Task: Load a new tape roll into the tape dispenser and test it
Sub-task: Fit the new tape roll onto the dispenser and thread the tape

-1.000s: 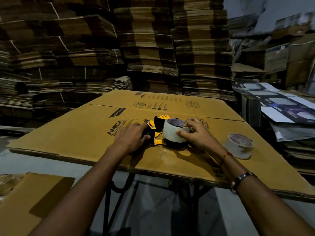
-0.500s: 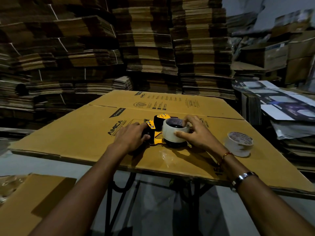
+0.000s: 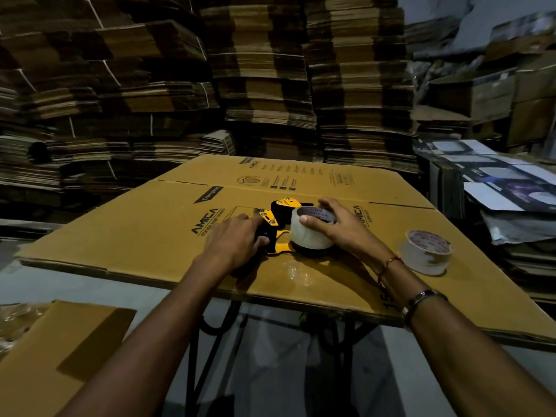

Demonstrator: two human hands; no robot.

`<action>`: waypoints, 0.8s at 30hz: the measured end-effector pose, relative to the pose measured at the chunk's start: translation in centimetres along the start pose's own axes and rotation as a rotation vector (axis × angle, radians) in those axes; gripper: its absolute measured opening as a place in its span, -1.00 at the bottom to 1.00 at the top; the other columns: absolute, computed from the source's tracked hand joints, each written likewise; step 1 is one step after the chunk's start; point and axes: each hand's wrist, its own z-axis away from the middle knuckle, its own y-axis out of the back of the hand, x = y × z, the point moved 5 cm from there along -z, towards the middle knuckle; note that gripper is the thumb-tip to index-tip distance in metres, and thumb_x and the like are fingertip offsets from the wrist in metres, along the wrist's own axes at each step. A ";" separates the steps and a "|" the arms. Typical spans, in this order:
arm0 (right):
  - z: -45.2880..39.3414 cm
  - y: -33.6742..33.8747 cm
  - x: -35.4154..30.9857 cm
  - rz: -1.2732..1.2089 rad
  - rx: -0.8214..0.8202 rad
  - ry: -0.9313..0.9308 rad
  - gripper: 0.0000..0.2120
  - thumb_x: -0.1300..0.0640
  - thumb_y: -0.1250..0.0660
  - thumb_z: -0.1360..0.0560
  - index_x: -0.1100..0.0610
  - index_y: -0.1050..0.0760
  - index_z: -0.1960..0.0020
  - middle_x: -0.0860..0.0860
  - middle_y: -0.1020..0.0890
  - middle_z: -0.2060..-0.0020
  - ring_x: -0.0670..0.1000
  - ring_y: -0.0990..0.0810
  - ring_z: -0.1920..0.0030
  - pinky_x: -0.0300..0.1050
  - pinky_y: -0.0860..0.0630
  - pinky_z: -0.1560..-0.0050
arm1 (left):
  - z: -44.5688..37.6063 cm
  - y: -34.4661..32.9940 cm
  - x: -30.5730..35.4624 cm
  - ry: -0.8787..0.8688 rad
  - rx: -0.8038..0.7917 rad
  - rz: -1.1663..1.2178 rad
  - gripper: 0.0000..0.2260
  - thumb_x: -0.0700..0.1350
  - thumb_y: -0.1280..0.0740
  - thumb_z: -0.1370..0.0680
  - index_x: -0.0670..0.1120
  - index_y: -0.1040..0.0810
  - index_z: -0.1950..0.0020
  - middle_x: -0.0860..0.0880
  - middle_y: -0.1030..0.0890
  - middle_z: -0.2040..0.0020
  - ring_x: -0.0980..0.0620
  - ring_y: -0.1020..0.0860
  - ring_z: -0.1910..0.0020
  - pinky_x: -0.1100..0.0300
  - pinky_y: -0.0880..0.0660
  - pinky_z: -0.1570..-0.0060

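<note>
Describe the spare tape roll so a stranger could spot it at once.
Find the flattened cardboard box covering the table. Near its right edge, right of the right hand, the spare tape roll lies flat and alone. Unlike the gripped roll on the yellow dispenser, nothing touches it.

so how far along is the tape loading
Done: the roll sits on the dispenser, which lies on the cardboard. In hand: right hand grips the roll, left hand holds the dispenser. Left: threading, not visible yet, and testing. A second roll lies aside.
</note>
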 end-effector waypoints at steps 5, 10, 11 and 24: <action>0.5 -1.2 1.4 -0.103 -0.111 -0.021 -0.23 -0.27 -0.42 -0.41 -0.04 -0.26 -0.51 -0.05 -0.44 -0.38 -0.06 -0.48 -0.22 -0.18 -0.52 -0.09 | 0.1 0.3 0.1 0.002 -0.012 0.012 -0.59 0.11 -0.25 -0.60 0.02 -0.36 -0.42 -0.09 -0.55 -0.19 -0.12 -0.53 -0.15 -0.02 -0.48 -0.03; 0.8 -0.9 1.4 -0.153 -0.221 -0.025 -0.27 -0.20 -0.38 -0.43 -0.05 -0.24 -0.52 -0.08 -0.40 -0.30 -0.05 -0.43 -0.21 -0.24 -0.46 0.02 | 0.4 0.3 0.0 0.003 -0.018 0.012 -0.59 0.13 -0.25 -0.60 0.03 -0.36 -0.41 -0.09 -0.56 -0.18 -0.13 -0.53 -0.15 -0.01 -0.46 -0.01; 0.7 -0.7 1.3 -0.144 -0.252 -0.024 -0.29 -0.19 -0.37 -0.44 -0.07 -0.24 -0.52 -0.08 -0.38 -0.30 -0.04 -0.42 -0.22 -0.25 -0.45 0.04 | 0.5 0.4 0.1 0.001 -0.016 0.012 -0.59 0.14 -0.25 -0.59 0.03 -0.37 -0.40 -0.09 -0.56 -0.18 -0.13 -0.53 -0.14 -0.01 -0.46 -0.01; 4.1 1.7 4.8 -0.578 0.085 0.005 -0.78 0.08 -0.24 -0.63 0.06 -0.56 -0.22 0.01 -0.63 -0.21 -0.07 -0.64 -0.16 -0.12 -0.62 -0.09 | 1.4 1.4 2.1 0.027 0.225 0.004 -0.61 0.10 -0.33 -0.55 -0.05 -0.40 -0.29 -0.10 -0.32 -0.37 -0.12 -0.36 -0.29 -0.02 -0.47 -0.15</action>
